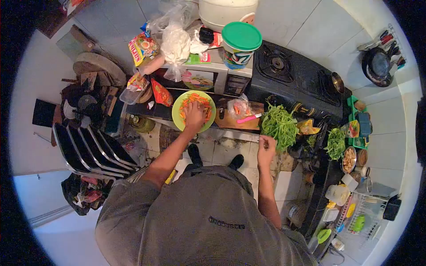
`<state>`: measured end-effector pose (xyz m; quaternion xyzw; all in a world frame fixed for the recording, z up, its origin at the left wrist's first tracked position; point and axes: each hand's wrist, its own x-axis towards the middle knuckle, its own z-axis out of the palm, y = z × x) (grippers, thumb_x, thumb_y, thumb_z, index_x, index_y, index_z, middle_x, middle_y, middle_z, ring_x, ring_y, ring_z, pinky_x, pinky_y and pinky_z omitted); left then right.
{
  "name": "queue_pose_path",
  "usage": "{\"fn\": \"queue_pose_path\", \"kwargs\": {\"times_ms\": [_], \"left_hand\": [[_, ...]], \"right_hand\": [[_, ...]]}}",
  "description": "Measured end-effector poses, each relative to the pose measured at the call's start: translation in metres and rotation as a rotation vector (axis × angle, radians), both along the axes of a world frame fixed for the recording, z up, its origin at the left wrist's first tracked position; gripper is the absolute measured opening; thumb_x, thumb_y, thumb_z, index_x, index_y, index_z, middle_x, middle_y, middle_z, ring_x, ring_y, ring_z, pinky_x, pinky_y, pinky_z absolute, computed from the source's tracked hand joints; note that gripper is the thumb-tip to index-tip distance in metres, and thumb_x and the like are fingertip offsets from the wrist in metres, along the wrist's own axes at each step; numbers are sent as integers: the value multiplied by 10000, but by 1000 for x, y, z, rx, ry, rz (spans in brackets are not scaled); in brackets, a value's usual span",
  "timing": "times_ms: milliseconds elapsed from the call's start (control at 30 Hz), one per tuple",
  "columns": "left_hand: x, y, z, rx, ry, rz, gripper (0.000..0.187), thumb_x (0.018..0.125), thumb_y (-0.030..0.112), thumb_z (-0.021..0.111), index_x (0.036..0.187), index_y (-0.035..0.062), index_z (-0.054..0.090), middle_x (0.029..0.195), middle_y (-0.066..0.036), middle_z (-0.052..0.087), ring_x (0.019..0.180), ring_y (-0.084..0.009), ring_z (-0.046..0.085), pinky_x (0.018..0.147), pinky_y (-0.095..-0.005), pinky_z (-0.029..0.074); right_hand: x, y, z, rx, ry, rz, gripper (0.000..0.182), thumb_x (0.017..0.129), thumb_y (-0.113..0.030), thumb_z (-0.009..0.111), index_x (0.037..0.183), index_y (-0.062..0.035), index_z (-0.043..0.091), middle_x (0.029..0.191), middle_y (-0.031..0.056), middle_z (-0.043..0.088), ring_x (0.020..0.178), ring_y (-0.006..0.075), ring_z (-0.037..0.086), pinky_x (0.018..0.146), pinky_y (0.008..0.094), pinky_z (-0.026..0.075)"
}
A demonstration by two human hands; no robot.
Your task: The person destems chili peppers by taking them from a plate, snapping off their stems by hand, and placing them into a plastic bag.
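Note:
A lime-green plate [176, 108] full of red and orange chilies [194, 97] stands on the counter's front edge. My left hand [194, 116] reaches down into the chilies, its fingers stretched and a little apart among them. Below the leafy greens [280, 126], my right hand [266, 150] is curled around small dark bits, perhaps stems. Between the two hands lies a wooden cutting board [228, 120]. On the board are a pink-handled knife [249, 118] and a clear plastic bag [239, 106] with more chilies in it.
A black gas stove [284, 71] sits behind the greens. Beside it stands a tub with a green lid [242, 36]. More greens [336, 144] and a bowl of brownish pieces [349, 159] are on the right counter. Stacked black chairs [93, 150] stand at left.

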<state>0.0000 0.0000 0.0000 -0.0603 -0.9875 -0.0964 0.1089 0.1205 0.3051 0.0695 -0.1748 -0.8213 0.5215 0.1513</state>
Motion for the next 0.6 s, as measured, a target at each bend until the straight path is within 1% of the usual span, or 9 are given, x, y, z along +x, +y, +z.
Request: {"fn": "queue_pose_path", "kwargs": {"times_ms": [67, 133, 200, 267, 333, 400, 433, 533, 600], "left_hand": [[-4, 18, -6, 84, 221, -85, 341, 786, 253, 701, 1092, 104, 679, 1117, -94, 507, 1100, -287, 453, 874, -486, 338], [-9, -8, 8, 61, 172, -84, 320, 789, 244, 693, 1074, 99, 683, 1113, -98, 509, 1093, -287, 456, 875, -481, 338], [-12, 1, 10, 72, 117, -87, 299, 792, 235, 684, 1057, 95, 686, 1109, -101, 511, 1087, -287, 459, 876, -476, 338], [-17, 5, 8, -38, -11, -81, 275, 798, 235, 670, 1032, 92, 692, 1104, -101, 514, 1077, -289, 464, 875, -472, 338], [-19, 2, 6, -24, 4, -111, 267, 807, 237, 659, 1026, 90, 693, 1103, -100, 517, 1077, -291, 464, 877, -471, 338], [-19, 0, 5, -10, 19, -139, 260, 815, 238, 647, 1021, 87, 694, 1101, -99, 520, 1077, -293, 464, 879, -470, 337], [-18, -1, 6, -2, 46, -158, 250, 824, 236, 632, 1014, 87, 696, 1094, -99, 523, 1070, -292, 471, 874, -468, 343], [-20, 1, 8, -33, 95, -162, 225, 839, 230, 606, 988, 89, 699, 1073, -101, 532, 1049, -290, 486, 858, -464, 362], [-21, 1, 4, -79, 113, -141, 211, 846, 226, 594, 967, 91, 702, 1058, -102, 536, 1035, -289, 495, 847, -461, 375]], "right_hand": [[1, 2, 0, 3, 32, 32, 66, 897, -92, 662, 910, -29, 653, 928, 90, 607, 891, 218, 558, 862, 336, 439], [4, -39, 1, 9, 47, 33, 65, 895, -88, 663, 906, -24, 652, 921, 90, 605, 883, 218, 553, 858, 330, 438], [11, -42, 11, 51, 30, 44, 67, 890, -81, 668, 911, -20, 653, 915, 88, 607, 871, 220, 545, 856, 326, 440], [19, -44, 11, 85, 31, 41, 87, 911, -112, 659, 945, -33, 664, 953, 73, 612, 898, 203, 565, 823, 315, 451], [23, -49, 14, 113, 36, 38, 111, 931, -143, 650, 979, -46, 675, 992, 58, 618, 925, 186, 585, 789, 303, 462], [25, -54, 21, 26, 50, -3, 73, 881, -79, 676, 929, -24, 669, 902, 87, 606, 855, 217, 545, 834, 340, 451], [26, -55, 28, 26, 55, -14, 73, 881, -79, 676, 929, -24, 669, 902, 87, 606, 855, 217, 545, 834, 340, 451], [26, -58, 63, 85, 13, 73, 112, 880, -120, 684, 915, -15, 666, 889, 114, 611, 831, 237, 568, 813, 344, 463], [23, -57, 112, 205, -166, 397, 183, 868, -182, 696, 854, -8, 641, 887, 144, 620, 819, 296, 589, 794, 379, 475]]}}
